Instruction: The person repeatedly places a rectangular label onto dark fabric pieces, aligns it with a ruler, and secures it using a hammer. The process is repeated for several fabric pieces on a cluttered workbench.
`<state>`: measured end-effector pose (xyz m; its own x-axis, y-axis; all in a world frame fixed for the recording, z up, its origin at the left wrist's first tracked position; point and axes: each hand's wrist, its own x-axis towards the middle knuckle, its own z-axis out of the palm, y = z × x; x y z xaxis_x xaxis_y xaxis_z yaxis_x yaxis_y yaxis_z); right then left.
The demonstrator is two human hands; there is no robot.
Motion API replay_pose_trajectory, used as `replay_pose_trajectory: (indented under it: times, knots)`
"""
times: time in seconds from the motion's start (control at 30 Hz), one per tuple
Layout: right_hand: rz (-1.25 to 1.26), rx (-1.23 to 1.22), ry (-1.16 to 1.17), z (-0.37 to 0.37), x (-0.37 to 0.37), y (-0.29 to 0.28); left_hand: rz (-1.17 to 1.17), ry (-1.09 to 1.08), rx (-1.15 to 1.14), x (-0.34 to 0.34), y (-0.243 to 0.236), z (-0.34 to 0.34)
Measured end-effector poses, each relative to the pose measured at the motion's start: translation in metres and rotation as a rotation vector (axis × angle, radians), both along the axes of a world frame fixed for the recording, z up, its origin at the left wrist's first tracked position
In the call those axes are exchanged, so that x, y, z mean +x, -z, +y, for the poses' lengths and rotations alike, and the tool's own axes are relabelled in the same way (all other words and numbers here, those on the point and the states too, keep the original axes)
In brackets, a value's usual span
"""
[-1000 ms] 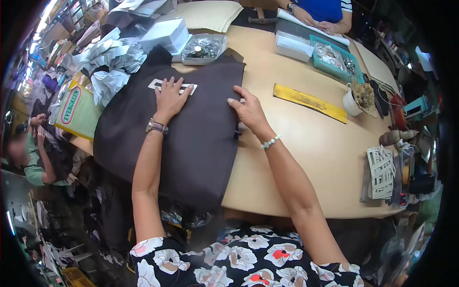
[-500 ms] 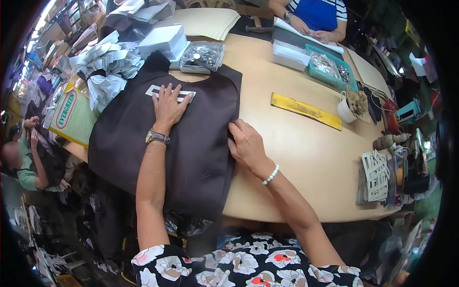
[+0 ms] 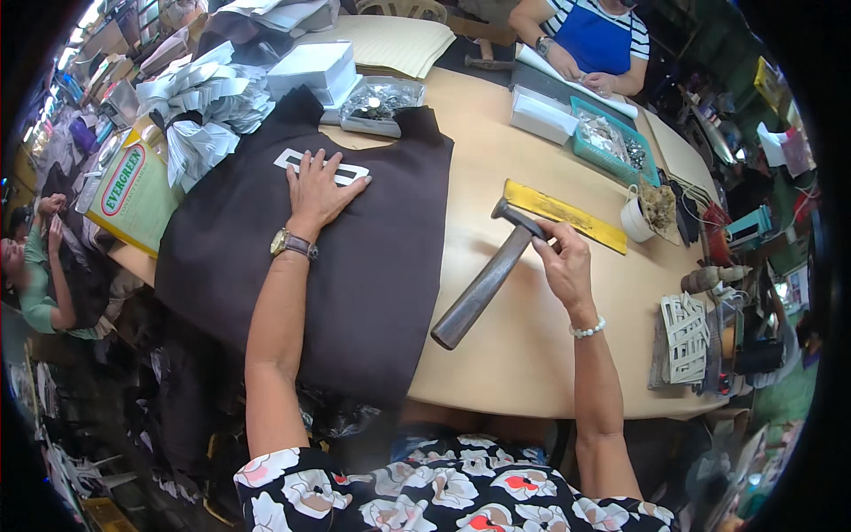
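Hammer (image 3: 484, 285) seen right of centre in the frame: dark metal head, thick grey-brown worn handle, slanted with the butt toward lower left. It is gripped near the head by the right hand (image 3: 567, 266), thumb and fingers closed on it. Whether the table (image 3: 532, 363) is touched by it cannot be told. Dark fabric piece (image 3: 390, 239) is spread left of centre, smooth, near-black brown, curved notch at top. White slotted template (image 3: 289, 160) is laid on its upper part and pressed by the left hand (image 3: 317, 197), fingers spread wide, nothing grasped.

Template's middle is covered by the left fingers. Part of the hammer head is hidden by the right fingers. Yellow bar (image 3: 585, 225) is partly overlapped by hammer head and right hand. Fabric's lower part is crossed by the left forearm; its bottom edge is lost in shadow. Co-worker (image 3: 589, 44) is cut off at the top edge.
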<state>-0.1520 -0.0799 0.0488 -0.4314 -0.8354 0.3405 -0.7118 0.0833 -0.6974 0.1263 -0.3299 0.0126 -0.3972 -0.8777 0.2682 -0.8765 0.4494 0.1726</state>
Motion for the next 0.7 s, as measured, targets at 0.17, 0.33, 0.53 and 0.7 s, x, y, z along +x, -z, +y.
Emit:
replay_pose_trajectory:
  times: [0.17,0.33,0.53,0.7]
  knots:
    - [-0.108,-0.086,-0.155,-0.020,0.040,-0.025,0.021,-0.002,0.010,-0.002,0.001,-0.003]
    - [0.056,-0.103,-0.383,-0.059,0.109,-0.025,0.039,0.019,0.051,-0.001,-0.006,0.003]
    - [0.098,-0.115,-0.249,-0.093,0.115,0.004,0.101,0.036,0.098,-0.003,-0.007,0.004]
    - [0.067,-0.105,-0.123,-0.097,0.105,0.014,0.058,0.018,-0.032,0.002,0.008,-0.004]
